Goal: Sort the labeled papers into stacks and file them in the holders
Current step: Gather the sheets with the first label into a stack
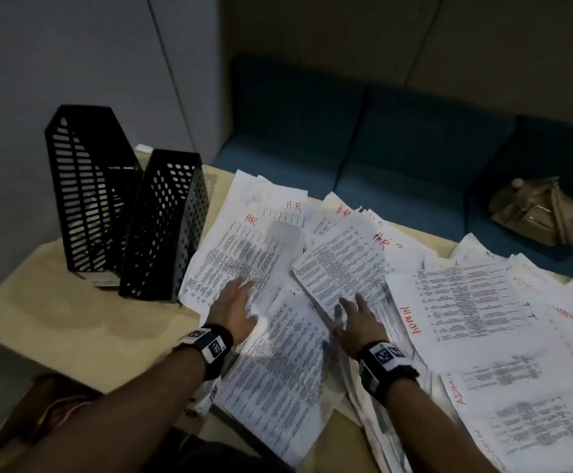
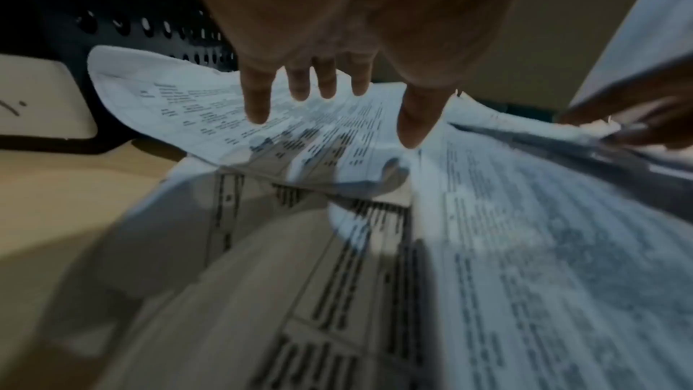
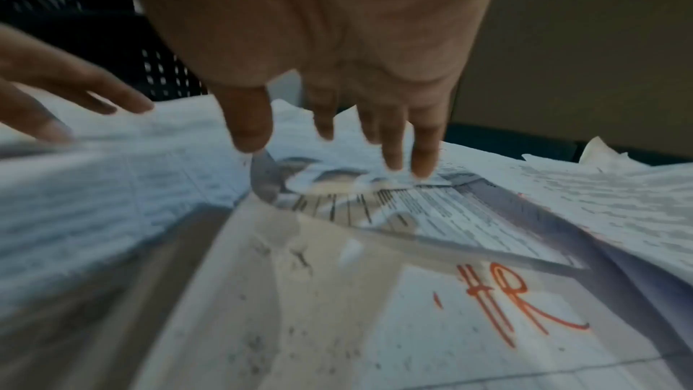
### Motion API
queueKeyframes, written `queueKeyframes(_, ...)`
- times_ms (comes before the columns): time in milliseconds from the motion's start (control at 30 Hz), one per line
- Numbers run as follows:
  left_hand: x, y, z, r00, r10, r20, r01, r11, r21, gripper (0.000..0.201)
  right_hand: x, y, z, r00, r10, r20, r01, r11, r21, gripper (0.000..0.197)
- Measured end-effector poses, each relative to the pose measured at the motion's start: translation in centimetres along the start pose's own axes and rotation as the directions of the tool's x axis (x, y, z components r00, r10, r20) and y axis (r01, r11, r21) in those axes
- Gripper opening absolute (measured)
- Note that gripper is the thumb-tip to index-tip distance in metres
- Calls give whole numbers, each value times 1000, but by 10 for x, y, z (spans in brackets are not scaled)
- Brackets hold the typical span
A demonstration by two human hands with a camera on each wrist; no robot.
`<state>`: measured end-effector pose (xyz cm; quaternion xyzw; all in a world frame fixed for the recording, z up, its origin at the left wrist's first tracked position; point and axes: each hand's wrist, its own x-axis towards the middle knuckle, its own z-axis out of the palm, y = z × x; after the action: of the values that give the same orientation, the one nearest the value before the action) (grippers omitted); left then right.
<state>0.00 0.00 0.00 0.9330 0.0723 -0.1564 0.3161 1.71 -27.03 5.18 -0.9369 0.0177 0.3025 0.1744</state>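
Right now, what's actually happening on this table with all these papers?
A person is sorting printed sheets marked in red. Both hands are spread over the loose pile: the left hand lies on an HR-labeled sheet, and the right hand reaches with straight fingers onto another HR sheet. Sheets marked ADMIN lie to the right. Two black mesh file holders stand at the table's left. Nothing is gripped, and the piles are still untidy.

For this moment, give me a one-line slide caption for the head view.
Both open hands, left hand and right hand, spread over white printed papers marked HR beside two black perforated plastic file holders.
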Motion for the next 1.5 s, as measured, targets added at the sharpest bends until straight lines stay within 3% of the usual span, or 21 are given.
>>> queueKeyframes(100, 2, -2, -2, 990, -61, 128, 44, 990, 134, 70, 14, -10, 5, 994, 37, -105, -47, 995, -90, 75)
queueKeyframes(200, -1, 3, -3, 997, -17, 71, 7, 989, 145, 52, 18, -16, 8, 996, -37, -84, 20, 980, -196, 45)
queueKeyframes(267, -3, 4, -3, 999, 10, 38, -14, 991, 131, 45, 16, -18, 10, 984, -99, -148, 61, 969, -241, 30)
queueKeyframes(300, -4, 3, -5, 999, 14, 48, -21, 989, 150, 49, 13, -19, 12, 965, -139, -223, 88, 971, -224, 29)
queueKeyframes(367, -3, -2, -6, 998, 26, 64, -40, 976, 215, 64, 3, -24, 20, 873, -260, -412, 218, 965, -147, 25)
queueKeyframes(433, 1, -9, -10, 998, 9, 60, -20, 981, 191, 71, -11, -37, 31, 792, -380, -479, 358, 923, -140, 21)
queueKeyframes(533, 8, -17, -19, 996, 32, 84, -33, 999, 14, 56, -27, -50, 54, 753, -505, -421, 465, 862, -203, 17)
queueKeyframes(600, 12, -21, -30, 999, -1, -32, -6, 974, -225, 40, -32, -47, 69, 763, -530, -371, 482, 848, -219, 14)
queueKeyframes(700, 20, -27, -47, 968, -113, -223, 53, 965, -259, 31, -41, -41, 84, 793, -514, -328, 489, 857, -161, 15)
queueKeyframes(767, 20, -22, -50, 983, -134, -122, 100, 962, -255, 50, -48, -38, 91, 759, -581, -293, 570, 811, -133, 29)
queueKeyframes(833, 13, -8, -46, 983, -145, 110, 176, 912, -372, 70, -54, -35, 94, 737, -605, -300, 631, 776, -15, 34)
queueKeyframes(900, 6, 1, -34, 963, -128, 239, 209, 911, -355, 73, -51, -34, 91, 818, -464, -340, 542, 820, 184, 33)
queueKeyframes(967, 6, -2, -20, 976, -127, 179, 171, 950, -262, 57, -43, -30, 87, 898, -222, -379, 369, 851, 373, 25)
queueKeyframes(1067, 17, -14, -17, 974, -222, 47, 226, 924, -308, 49, -25, -30, 79, 943, 74, -325, 166, 739, 652, 46)
queueKeyframes(1167, 32, -20, -30, 971, -200, -133, 192, 979, -71, 47, -7, -47, 66, 989, 100, -106, -1, 731, 683, 55)
queueKeyframes(1267, 49, -23, -43, 954, -171, -247, 198, 976, 91, 43, 9, -71, 53, 999, 38, 26, -46, 784, 619, 64)
queueKeyframes(1400, 60, -14, -51, 937, -309, -166, 312, 950, -8, 44, 31, -94, 45, 995, 96, 28, -93, 801, 591, 77)
queueKeyframes(1500, 63, -5, -55, 914, -364, -177, 354, 931, -87, 40, 42, -99, 44, 986, 163, 42, -152, 751, 642, 90)
